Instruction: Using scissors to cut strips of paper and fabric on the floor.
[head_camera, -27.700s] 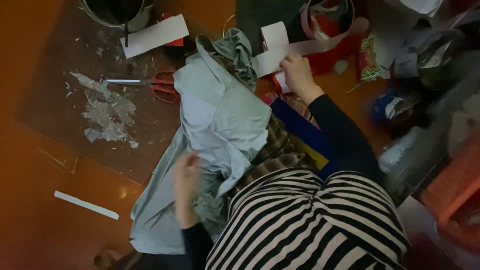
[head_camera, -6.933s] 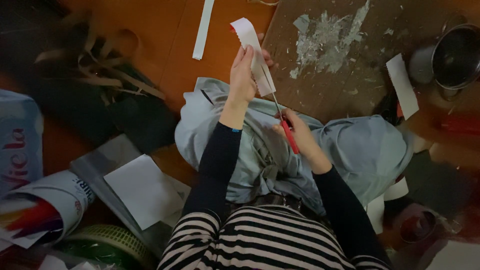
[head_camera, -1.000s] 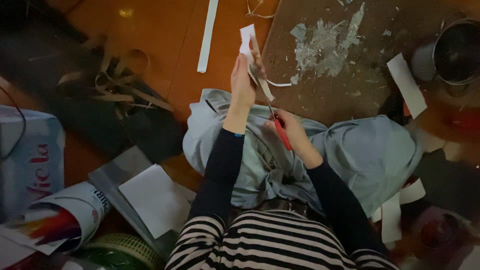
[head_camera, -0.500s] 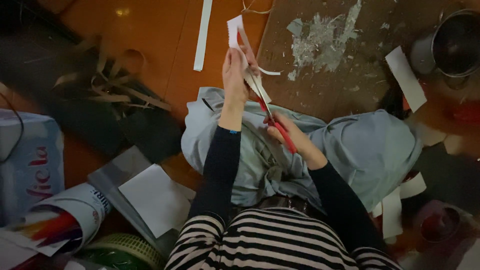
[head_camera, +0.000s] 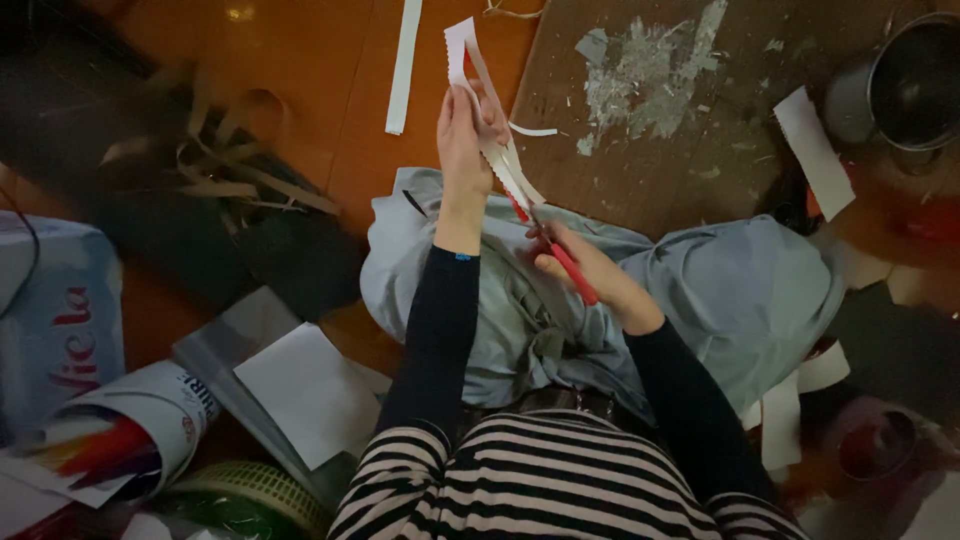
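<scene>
My left hand (head_camera: 463, 135) holds up a narrow white paper strip (head_camera: 462, 40) with a jagged, zigzag edge. My right hand (head_camera: 590, 272) grips red-handled scissors (head_camera: 560, 258), whose blades meet the strip just below my left hand. Both hands are above a pale blue-grey cloth (head_camera: 740, 290) spread across my lap. I wear dark sleeves and a black-and-white striped top (head_camera: 560, 480).
A brown board (head_camera: 680, 150) with grey scraps lies ahead on the orange floor. White paper strips (head_camera: 403, 65) and a white sheet (head_camera: 310, 390) lie around. A metal pot (head_camera: 915, 85) stands at the top right. Printed bags (head_camera: 70, 330) and a green roll (head_camera: 250, 495) crowd the left.
My left hand has lifted the paper strip a little higher. The scissors have moved further along the strip.
</scene>
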